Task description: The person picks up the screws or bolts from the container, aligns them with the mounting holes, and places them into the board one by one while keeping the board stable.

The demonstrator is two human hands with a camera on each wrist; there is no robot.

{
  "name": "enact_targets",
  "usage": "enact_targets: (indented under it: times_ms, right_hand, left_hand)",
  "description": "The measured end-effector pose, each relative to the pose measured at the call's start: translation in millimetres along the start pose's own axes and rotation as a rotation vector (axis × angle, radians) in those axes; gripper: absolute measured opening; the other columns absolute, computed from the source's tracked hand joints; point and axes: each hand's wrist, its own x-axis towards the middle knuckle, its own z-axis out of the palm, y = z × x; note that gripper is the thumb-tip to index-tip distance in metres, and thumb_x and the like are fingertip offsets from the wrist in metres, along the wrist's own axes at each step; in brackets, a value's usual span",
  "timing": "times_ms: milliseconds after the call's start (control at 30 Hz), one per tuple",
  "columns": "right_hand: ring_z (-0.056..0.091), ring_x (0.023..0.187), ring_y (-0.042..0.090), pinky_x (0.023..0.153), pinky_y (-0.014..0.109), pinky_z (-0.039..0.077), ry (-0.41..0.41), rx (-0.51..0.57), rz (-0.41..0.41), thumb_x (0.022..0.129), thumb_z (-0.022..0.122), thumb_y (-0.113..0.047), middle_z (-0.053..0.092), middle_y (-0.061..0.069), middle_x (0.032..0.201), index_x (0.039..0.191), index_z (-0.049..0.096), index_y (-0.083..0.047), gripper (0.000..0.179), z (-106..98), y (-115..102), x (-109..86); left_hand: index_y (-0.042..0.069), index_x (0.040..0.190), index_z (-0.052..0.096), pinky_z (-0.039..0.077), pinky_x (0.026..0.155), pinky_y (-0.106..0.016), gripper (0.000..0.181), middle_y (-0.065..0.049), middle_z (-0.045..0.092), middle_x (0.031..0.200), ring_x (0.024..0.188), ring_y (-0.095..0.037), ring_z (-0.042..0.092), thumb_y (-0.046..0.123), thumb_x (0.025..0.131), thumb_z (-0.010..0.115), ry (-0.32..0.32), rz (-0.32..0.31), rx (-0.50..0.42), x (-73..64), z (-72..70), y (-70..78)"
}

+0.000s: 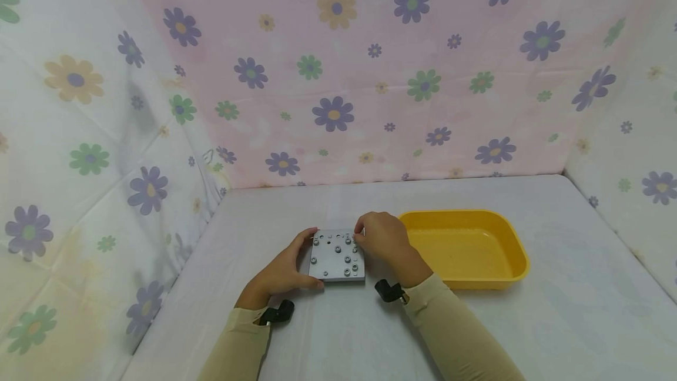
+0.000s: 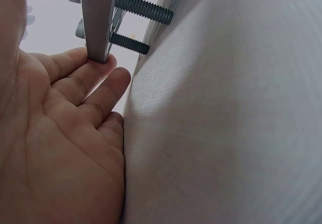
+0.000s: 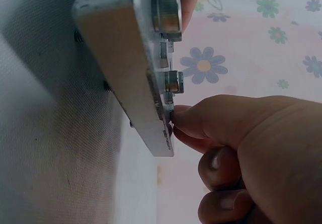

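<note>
A silver metal plate (image 1: 328,262) with several socket-head screws in its face is just above the white table. My left hand (image 1: 282,268) grips its left side, thumb at the near edge and fingers at the far corner. Threaded screw shanks (image 2: 146,8) stick out below the plate in the left wrist view. At the far right corner, my right hand (image 1: 386,241) pinches a small screw between thumb and index finger, mostly hidden by the fingertips. Nearer in the right wrist view, a large screw head (image 3: 167,16) stands proud of the plate.
A yellow tray (image 1: 520,257) stands on the white-covered table (image 1: 571,322), just right of my right hand. Flower-print cloth (image 1: 365,134) hangs behind the table and along both sides.
</note>
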Motion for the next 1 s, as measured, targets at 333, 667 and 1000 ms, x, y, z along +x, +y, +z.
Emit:
enact_targets:
  times_ms: [333,667,1000]
  right_hand:
    - [0.057,0.074,0.015,0.061,0.028,0.045,0.007,-0.005,-0.004,0.094,0.073,-0.03,0.065,-0.009,0.078,0.096,0.078,-0.024,0.008,1.8,-0.8,0.5]
    - [0.058,0.072,0.016,0.061,0.028,0.048,-0.003,0.075,0.011,0.095,0.072,-0.029,0.064,-0.006,0.077,0.103,0.078,-0.022,0.013,-0.5,0.7,1.2]
    - [0.058,0.066,0.017,0.057,0.028,0.049,0.05,0.19,-0.009,0.096,0.069,-0.027,0.064,-0.002,0.077,0.1,0.077,-0.019,0.012,-20.6,7.0,-1.5]
  left_hand:
    - [0.029,0.164,0.023,0.013,0.129,-0.056,0.13,0.008,0.033,0.166,0.159,-0.022,0.023,0.037,0.06,0.1,-0.003,-0.003,-0.005,-2.2,-1.5,0.4]
    - [0.028,0.164,0.022,0.014,0.129,-0.055,0.13,0.007,0.033,0.166,0.158,-0.022,0.024,0.036,0.06,0.1,-0.002,-0.011,-0.003,-3.0,-2.4,1.3]
    - [0.028,0.164,0.023,0.015,0.129,-0.055,0.131,0.007,0.033,0.167,0.159,-0.024,0.024,0.037,0.059,0.1,0.0,-0.022,0.009,0.1,-0.7,-0.2]
